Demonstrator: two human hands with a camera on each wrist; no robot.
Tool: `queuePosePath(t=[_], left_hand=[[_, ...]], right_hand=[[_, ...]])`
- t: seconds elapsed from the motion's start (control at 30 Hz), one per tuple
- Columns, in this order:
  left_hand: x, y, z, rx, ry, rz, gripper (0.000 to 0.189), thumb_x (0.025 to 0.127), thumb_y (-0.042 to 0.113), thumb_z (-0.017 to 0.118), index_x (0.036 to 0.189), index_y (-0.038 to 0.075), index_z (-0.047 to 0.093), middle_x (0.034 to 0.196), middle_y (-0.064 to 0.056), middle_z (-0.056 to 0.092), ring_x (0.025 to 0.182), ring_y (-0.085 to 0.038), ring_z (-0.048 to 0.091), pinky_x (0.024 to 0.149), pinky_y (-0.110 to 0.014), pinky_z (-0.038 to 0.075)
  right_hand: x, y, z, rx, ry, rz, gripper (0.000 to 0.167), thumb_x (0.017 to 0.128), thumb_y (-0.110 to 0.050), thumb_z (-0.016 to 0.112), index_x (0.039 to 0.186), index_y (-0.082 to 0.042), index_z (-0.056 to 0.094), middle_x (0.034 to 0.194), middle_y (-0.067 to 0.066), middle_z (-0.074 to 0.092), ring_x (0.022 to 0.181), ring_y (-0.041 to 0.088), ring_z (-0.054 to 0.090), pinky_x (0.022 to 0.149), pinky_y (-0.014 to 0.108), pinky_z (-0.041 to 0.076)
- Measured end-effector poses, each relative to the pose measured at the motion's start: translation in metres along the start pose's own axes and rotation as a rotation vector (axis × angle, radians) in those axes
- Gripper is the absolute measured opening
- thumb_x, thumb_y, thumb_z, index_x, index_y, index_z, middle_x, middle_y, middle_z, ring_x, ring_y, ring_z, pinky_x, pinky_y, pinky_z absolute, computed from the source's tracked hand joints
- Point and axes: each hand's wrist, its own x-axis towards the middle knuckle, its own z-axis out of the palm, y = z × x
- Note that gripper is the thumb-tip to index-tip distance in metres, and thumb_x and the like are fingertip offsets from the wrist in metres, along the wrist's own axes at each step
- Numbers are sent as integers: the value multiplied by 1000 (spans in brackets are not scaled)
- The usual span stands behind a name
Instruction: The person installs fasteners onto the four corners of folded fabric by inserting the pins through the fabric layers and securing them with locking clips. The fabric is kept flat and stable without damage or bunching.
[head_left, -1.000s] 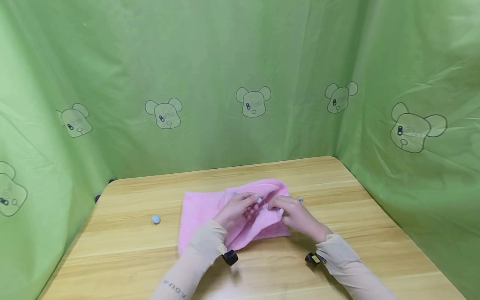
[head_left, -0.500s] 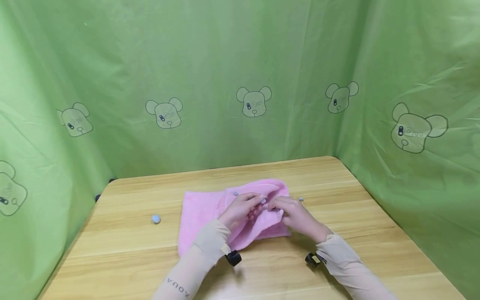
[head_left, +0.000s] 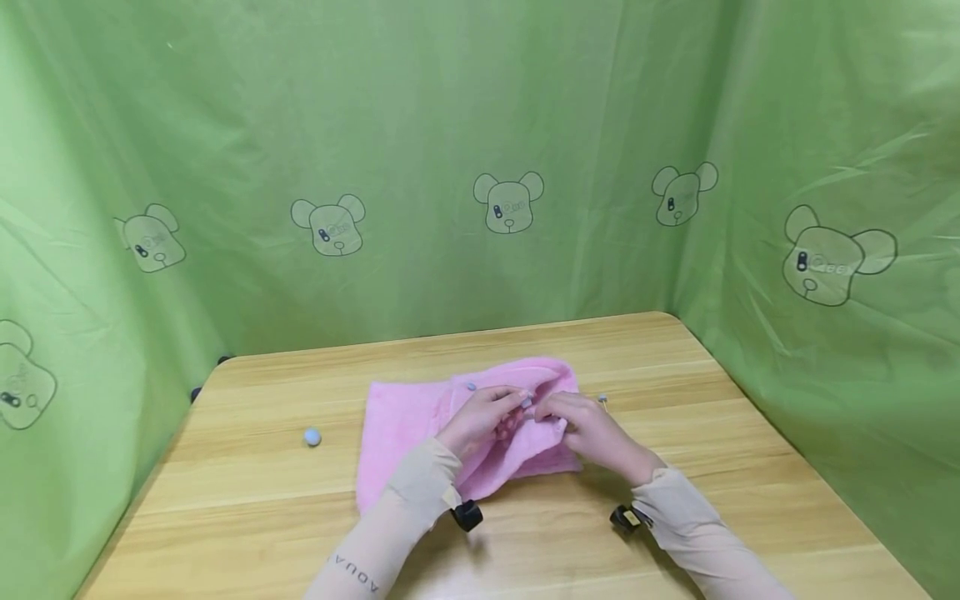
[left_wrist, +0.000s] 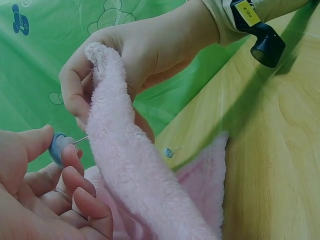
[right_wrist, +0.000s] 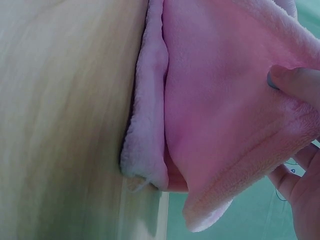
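A pink plush cloth [head_left: 405, 412] lies folded on the wooden table, its right part lifted. My left hand [left_wrist: 47, 185] pinches a pin with a rounded blue head [left_wrist: 59, 149] between thumb and index finger. The pin's thin metal needle reaches the cloth's raised layer; whether its tip has gone in is hidden. My right hand [head_left: 588, 425] grips the raised edge of the cloth. In the right wrist view, a small blue-grey piece [right_wrist: 272, 81] shows at the right thumb's tip against the fabric, mostly covered.
Behind my right hand, another blue-headed pin [head_left: 602, 400] lies on the table [head_left: 247, 508]. A round blue piece [head_left: 312, 437] sits left of the cloth, and a small blue piece [head_left: 472, 386] is on its upper part. Green curtains [head_left: 420, 250] surround the table's back and sides.
My left hand has moved slightly right with the pin, closer to my right hand, then stayed there. The right hand and cloth have hardly moved.
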Motion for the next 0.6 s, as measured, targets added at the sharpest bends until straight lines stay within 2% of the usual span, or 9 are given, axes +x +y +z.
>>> queuePosePath(t=[0.23,0.33,0.6], left_hand=[[-2,-1,2,15,-1,-20,16,94,27,63,92,12,68,68,5,56,57,-6,42,52,-19,34],[-4,-2,3,42,1,-10,16,94,28,63,90,14,67,70,6,56,57,-6,42,52,-18,34],[-5,-4,6,70,14,24,21,93,29,64,97,9,68,71,6,57,57,-4,42,51,-17,33]], right_hand=[[0,1,0,-4,8,-12,42,64,17,68,95,-11,68,96,0,71,92,17,67,83,29,57],[0,1,0,-1,8,-10,42,64,17,68,95,-11,68,97,1,71,92,17,67,83,29,57],[0,1,0,-30,13,-14,46,62,20,65,95,-12,69,96,0,71,92,17,66,83,31,56]])
